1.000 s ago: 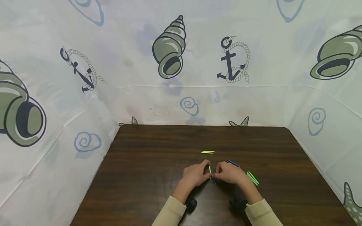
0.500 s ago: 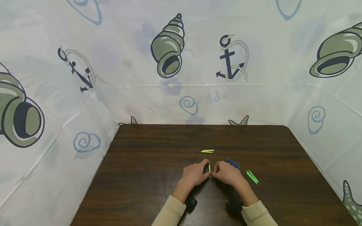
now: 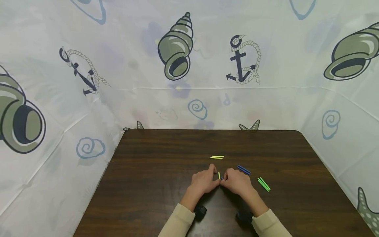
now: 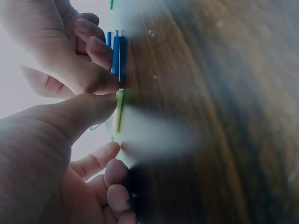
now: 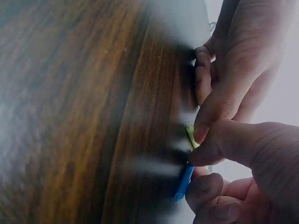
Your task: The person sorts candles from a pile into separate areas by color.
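Note:
In the head view my left hand (image 3: pixel 202 181) and right hand (image 3: pixel 237 181) meet, thumbs close together, low over the table. A slim yellow stick (image 3: pixel 219 175) lies between them. The left wrist view shows my left thumb touching one end of this yellow stick (image 4: pixel 119 109), while the index fingertip sits just past the other end, apart from it. My right thumb and index finger pinch a blue stick (image 5: pixel 184 183), whose end is beside the yellow one. Whether the two sticks touch is hidden by the fingers.
Beyond the hands lie two yellow sticks (image 3: pixel 217 157). A pair of blue sticks (image 3: pixel 243 170) rests just past my right hand, with several green sticks (image 3: pixel 263 184) further right. The dark wooden table (image 3: pixel 148 158) has patterned white cloth (image 3: pixel 133 65) around it.
My right hand has shifted slightly left, and the blue stick's near part is now hidden. My left index finger has drawn back a little from the yellow stick's far end.

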A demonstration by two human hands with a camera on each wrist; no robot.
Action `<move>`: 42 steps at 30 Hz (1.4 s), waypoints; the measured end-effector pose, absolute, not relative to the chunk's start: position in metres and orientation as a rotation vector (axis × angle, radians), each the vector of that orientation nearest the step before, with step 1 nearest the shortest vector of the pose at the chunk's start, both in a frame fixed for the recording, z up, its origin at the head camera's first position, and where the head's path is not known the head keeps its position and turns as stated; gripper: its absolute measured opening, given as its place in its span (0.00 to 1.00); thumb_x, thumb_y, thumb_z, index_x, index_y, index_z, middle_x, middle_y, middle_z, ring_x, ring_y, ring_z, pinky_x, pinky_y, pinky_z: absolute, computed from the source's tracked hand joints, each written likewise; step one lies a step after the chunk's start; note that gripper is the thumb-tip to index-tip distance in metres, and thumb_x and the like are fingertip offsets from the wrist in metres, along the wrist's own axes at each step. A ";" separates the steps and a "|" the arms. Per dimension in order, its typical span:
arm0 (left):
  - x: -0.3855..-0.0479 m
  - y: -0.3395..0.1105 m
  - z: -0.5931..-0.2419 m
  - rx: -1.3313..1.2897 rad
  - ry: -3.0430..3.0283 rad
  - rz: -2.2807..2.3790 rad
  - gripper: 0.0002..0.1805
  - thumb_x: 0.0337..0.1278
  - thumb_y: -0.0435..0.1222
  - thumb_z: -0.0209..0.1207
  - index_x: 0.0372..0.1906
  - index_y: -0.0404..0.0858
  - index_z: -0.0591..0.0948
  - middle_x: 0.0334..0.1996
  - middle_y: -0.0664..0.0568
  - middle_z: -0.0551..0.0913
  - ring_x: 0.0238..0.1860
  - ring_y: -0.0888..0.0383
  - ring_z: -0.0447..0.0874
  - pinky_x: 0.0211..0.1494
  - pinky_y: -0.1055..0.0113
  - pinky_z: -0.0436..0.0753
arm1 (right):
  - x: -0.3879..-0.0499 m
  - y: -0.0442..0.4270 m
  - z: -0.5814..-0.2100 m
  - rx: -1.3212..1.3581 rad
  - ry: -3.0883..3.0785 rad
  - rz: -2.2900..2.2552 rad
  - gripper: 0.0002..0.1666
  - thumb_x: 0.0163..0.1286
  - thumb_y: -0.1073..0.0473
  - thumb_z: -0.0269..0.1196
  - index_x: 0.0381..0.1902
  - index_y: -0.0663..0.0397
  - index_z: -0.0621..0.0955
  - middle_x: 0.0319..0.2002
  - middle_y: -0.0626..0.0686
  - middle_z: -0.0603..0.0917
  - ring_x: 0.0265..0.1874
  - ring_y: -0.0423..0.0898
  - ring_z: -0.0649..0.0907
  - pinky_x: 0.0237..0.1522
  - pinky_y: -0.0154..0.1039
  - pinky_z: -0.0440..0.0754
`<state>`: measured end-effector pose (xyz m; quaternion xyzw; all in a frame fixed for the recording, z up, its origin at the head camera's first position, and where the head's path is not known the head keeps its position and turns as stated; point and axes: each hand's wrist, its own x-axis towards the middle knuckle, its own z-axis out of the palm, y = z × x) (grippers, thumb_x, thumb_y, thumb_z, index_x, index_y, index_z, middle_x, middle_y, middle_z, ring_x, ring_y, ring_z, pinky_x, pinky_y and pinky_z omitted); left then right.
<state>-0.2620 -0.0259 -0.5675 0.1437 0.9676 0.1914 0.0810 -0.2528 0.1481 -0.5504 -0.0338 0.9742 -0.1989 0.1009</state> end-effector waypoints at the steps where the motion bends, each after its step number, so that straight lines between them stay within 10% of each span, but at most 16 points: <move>1: -0.262 -0.026 -0.567 0.422 2.886 0.577 0.20 0.73 0.57 0.65 0.55 0.53 0.73 0.23 0.55 0.77 0.21 0.54 0.73 0.29 0.58 0.70 | -0.253 0.148 -0.550 -0.099 2.878 -0.583 0.13 0.67 0.49 0.74 0.27 0.42 0.83 0.24 0.44 0.82 0.22 0.45 0.79 0.26 0.44 0.73; 16: -0.263 -0.024 -0.564 0.372 2.854 0.535 0.15 0.70 0.53 0.63 0.33 0.51 0.74 0.27 0.59 0.77 0.28 0.57 0.76 0.38 0.55 0.73 | -0.271 0.171 -0.535 -0.157 2.875 -0.594 0.09 0.73 0.51 0.70 0.33 0.44 0.83 0.30 0.45 0.83 0.24 0.45 0.79 0.27 0.43 0.73; 25: -0.261 -0.013 -0.562 0.331 2.905 0.407 0.14 0.67 0.55 0.62 0.36 0.51 0.76 0.31 0.57 0.83 0.35 0.49 0.85 0.44 0.49 0.81 | -0.282 0.206 -0.525 -0.092 2.873 -0.697 0.10 0.78 0.50 0.66 0.43 0.49 0.84 0.41 0.49 0.87 0.27 0.46 0.80 0.28 0.44 0.74; 42: -0.260 -0.024 -0.560 0.390 2.856 0.546 0.12 0.69 0.48 0.63 0.33 0.52 0.73 0.26 0.60 0.76 0.28 0.57 0.74 0.37 0.58 0.70 | -0.316 0.249 -0.520 -0.164 2.756 -0.719 0.13 0.79 0.57 0.62 0.47 0.59 0.89 0.45 0.56 0.90 0.37 0.49 0.83 0.38 0.48 0.81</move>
